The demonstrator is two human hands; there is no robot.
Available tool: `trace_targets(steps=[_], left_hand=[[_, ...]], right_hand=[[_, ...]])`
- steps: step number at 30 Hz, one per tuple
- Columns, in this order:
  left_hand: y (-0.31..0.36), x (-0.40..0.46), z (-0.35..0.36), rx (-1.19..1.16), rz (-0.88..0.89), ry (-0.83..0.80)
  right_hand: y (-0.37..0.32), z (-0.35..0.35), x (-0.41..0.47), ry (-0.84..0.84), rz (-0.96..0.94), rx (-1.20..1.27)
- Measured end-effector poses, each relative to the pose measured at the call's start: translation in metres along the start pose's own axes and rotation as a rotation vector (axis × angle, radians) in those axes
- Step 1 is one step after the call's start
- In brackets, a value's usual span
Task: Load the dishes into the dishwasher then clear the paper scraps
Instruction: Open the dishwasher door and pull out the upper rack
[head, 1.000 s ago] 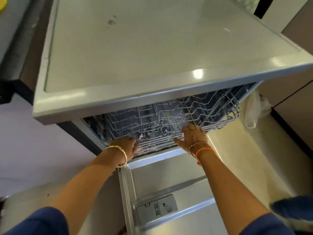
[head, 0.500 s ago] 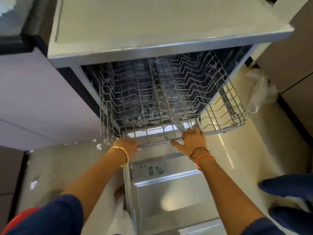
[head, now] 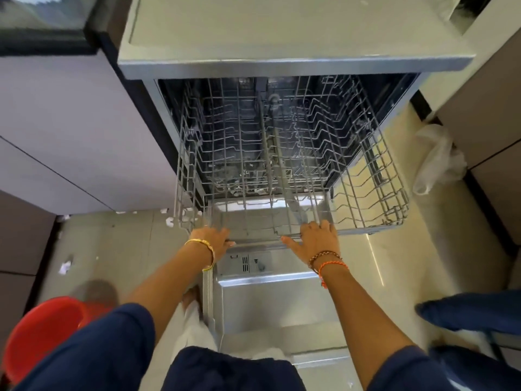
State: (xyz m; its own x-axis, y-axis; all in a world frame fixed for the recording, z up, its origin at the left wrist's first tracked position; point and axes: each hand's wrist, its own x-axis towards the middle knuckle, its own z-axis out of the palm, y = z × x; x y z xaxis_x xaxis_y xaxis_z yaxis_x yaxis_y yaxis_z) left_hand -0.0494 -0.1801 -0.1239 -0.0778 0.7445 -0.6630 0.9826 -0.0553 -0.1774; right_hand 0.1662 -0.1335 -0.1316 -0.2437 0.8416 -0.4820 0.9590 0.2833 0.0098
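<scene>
Both hands (head: 217, 239) grip unlabelled rack (head: 282, 165) front

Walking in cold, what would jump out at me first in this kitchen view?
The big wire rack pulled out of the open dishwasher fills the middle, holding no dishes, with the left hand and right hand at its front edge. Below it lies the lowered steel door. White paper scraps dot the floor at left, near a red bowl.

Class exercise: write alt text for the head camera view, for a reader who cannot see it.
Both hands, left and right, grip the front edge of an empty wire dishwasher rack pulled out over the open door. White paper scraps lie on the floor to the left.
</scene>
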Motion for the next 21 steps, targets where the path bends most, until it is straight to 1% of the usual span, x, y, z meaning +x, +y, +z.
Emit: trace_targets(steps=[3,6,8,10,11,14,17,19,20,21], left_hand=[[0.002,-0.011,0.011,0.012,0.034,0.003],[0.006,-0.021,0.015,-0.083,0.067,0.011],[0.009,-0.022,0.016,-0.211,0.053,-0.001],[0.011,-0.022,0.014,-0.234,0.032,-0.006],[0.012,-0.027,0.016,-0.226,0.026,-0.015],[0.011,-0.044,0.018,-0.212,0.065,-0.022],[-0.001,-0.048,0.013,-0.230,0.110,-0.051],[-0.009,-0.051,0.003,-0.207,0.149,-0.061],[-0.013,-0.054,-0.004,-0.198,0.169,-0.044],[-0.019,-0.057,-0.011,-0.211,0.175,0.010]], right_hand=[[0.004,0.009,-0.018,0.006,-0.086,-0.032],[0.014,0.010,-0.030,-0.002,-0.150,0.014],[0.015,0.011,-0.036,0.006,-0.138,0.163],[0.012,0.013,-0.042,-0.001,-0.093,0.354],[0.009,0.015,-0.048,-0.003,-0.080,0.390],[0.004,0.018,-0.061,-0.034,-0.049,0.366],[0.003,0.010,-0.058,-0.064,-0.035,0.464],[-0.001,-0.001,-0.051,-0.004,-0.017,0.624],[-0.004,-0.008,-0.049,0.051,-0.009,0.738],[-0.009,-0.018,-0.045,0.123,-0.011,0.853]])
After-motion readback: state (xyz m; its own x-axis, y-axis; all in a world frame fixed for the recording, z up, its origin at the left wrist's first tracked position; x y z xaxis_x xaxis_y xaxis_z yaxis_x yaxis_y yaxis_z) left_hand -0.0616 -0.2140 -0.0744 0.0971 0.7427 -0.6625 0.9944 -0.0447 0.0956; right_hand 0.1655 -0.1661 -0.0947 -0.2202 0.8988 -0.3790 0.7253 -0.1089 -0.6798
